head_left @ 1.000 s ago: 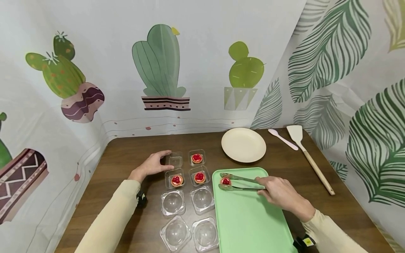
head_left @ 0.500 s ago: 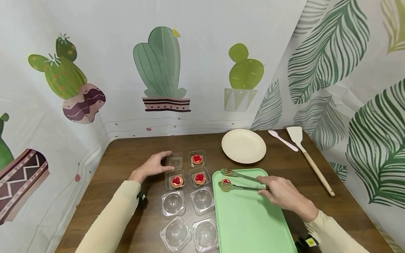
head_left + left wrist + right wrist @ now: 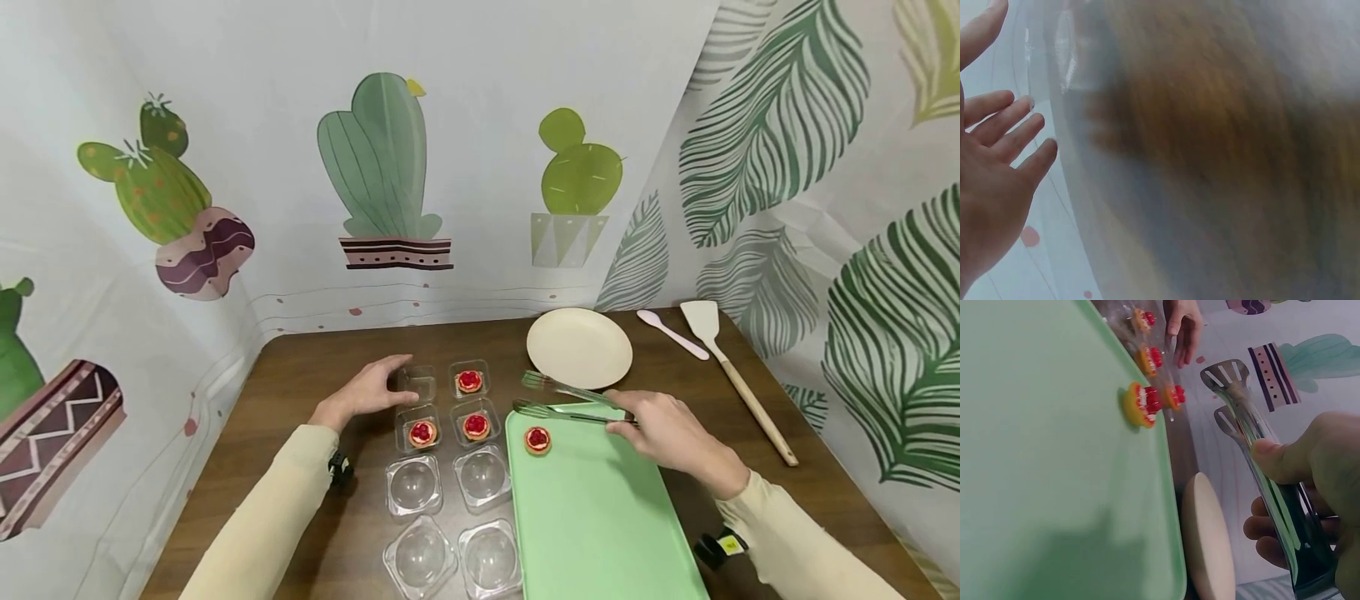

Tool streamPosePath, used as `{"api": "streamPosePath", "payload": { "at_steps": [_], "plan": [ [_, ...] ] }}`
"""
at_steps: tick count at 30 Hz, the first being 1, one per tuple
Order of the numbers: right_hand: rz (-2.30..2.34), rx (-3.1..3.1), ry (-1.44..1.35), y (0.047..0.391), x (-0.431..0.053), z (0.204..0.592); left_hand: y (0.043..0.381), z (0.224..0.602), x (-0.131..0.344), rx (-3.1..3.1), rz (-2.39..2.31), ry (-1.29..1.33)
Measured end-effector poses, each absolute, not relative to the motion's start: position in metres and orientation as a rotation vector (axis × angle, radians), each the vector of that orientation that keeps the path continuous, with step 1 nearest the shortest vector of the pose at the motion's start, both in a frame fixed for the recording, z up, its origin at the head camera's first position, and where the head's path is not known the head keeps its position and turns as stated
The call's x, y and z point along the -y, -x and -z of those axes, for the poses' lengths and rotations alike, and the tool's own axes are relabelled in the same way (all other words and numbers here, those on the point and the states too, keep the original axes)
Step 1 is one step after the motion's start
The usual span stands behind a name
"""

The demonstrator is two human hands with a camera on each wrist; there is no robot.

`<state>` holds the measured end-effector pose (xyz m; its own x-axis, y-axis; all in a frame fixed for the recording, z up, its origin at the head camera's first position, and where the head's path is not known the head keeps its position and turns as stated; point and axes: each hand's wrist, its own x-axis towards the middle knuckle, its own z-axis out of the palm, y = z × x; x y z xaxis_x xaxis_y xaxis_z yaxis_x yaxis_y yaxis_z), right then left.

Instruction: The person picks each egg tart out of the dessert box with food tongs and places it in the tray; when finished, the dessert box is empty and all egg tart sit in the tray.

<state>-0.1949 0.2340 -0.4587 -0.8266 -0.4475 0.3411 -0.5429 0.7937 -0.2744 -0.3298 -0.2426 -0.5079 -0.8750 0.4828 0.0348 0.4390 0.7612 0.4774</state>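
Observation:
In the head view my left hand (image 3: 367, 388) is at the left side of a bare clear plastic container (image 3: 417, 384), thumb and fingers spread around its edge. The left wrist view has the fingers (image 3: 1016, 128) extended. My right hand (image 3: 667, 433) grips metal tongs (image 3: 1254, 437), whose slotted tips stand apart with nothing between them. The tongs are raised over the far left end of the green tray (image 3: 592, 517). A berry tart (image 3: 537, 440) lies on that tray, just in front of the tips. Three more tarts, such as one (image 3: 423, 433), sit in clear containers to its left.
Several clear domed lids (image 3: 414, 486) lie in front of the containers. A cream plate (image 3: 579, 348) stands behind the tray. A pink spoon (image 3: 672, 335) and a turner with a wooden handle (image 3: 750, 400) lie at the right.
The tongs were around the tart on the tray; they have since spread, lifted and moved back, leaving the tart on the tray. The left hand has stayed at the container.

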Motion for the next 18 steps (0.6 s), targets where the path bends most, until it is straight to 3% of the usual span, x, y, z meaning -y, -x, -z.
{"api": "streamPosePath", "payload": {
  "at_steps": [18],
  "plan": [
    [-0.439,2.721,-0.854,0.240,-0.192,0.438,0.341,0.493,0.205,-2.834,-0.681,-0.908]
  ]
}}
